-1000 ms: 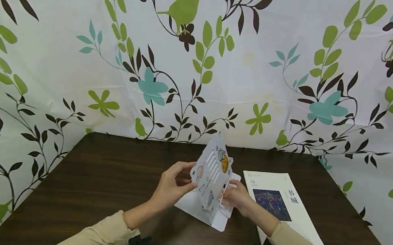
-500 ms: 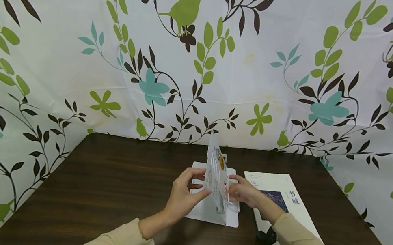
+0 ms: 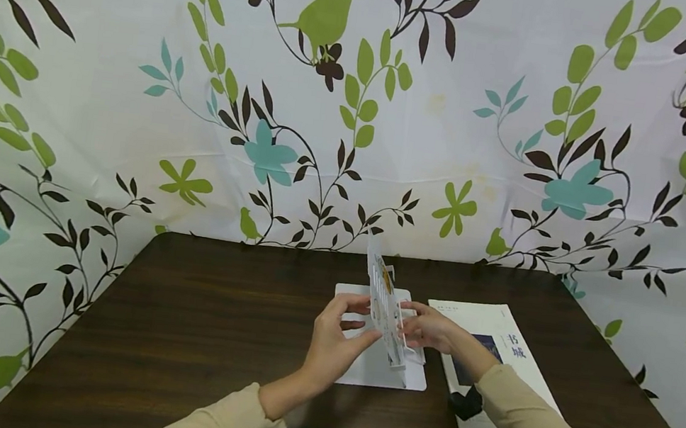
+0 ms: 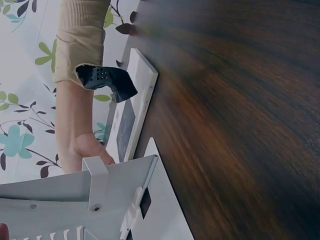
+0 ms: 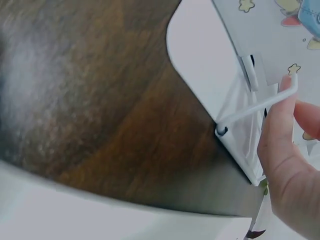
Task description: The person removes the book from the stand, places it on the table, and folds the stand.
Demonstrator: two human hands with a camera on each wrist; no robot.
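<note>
A white metal book stand [image 3: 384,312] with cartoon prints stands mid-table, its slotted panel tilted up from a flat base plate [image 3: 371,374]. My left hand [image 3: 337,335] holds the panel's left side with curled fingers and thumb. Only a fingertip [image 4: 3,232] of it shows in the left wrist view, near the slots. On the other side, my right hand [image 3: 432,328] grips the stand by its lower right part. In the right wrist view, its index finger [image 5: 282,120] lies against a bent white wire prong [image 5: 257,107] beside the printed face. The panel partly hides the right fingertips in the head view.
A white-covered book [image 3: 518,328] lies to the right of the stand, partly under the right forearm. Black wrist cameras [image 3: 466,403] sit at both cuffs. The dark wooden table [image 3: 229,307] ends at a leaf-and-bird patterned curtain [image 3: 390,141].
The book stand has turned so its printed face, first towards the camera, now shows nearly edge-on. Its base has swung squarer to the table. The left hand has moved right with it.
</note>
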